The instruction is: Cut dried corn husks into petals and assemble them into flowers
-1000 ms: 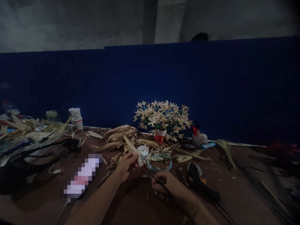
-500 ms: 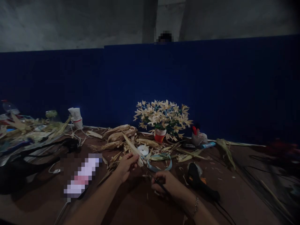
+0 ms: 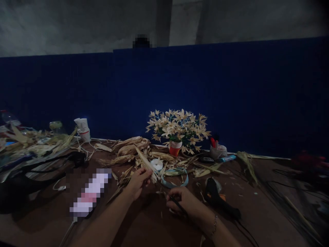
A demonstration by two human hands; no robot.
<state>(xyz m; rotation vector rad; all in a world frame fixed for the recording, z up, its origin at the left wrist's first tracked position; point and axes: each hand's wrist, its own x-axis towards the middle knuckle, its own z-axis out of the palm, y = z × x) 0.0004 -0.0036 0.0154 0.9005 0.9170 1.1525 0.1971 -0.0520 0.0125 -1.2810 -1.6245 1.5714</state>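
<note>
My left hand pinches the lower end of a pale, pointed dried corn husk that slants up and to the left. To its right, my right hand has its fingers closed round a long, thin dark tool; poor light hides what kind it is. A roll of white tape lies just beyond the left hand. Between the hands and the flowers curls a light-blue ribbon. Husk flowers stand in a red pot behind, with a bundle of dried husks on their left.
A glue gun lies right of my right hand, its cord trailing forward. At left are a lit phone on a cable and a black bag. A blue partition closes the back; a person's head shows above it.
Behind the partition, the person's head has shifted left. Both my hands stay almost where they were, with the same husk and tool in them.
</note>
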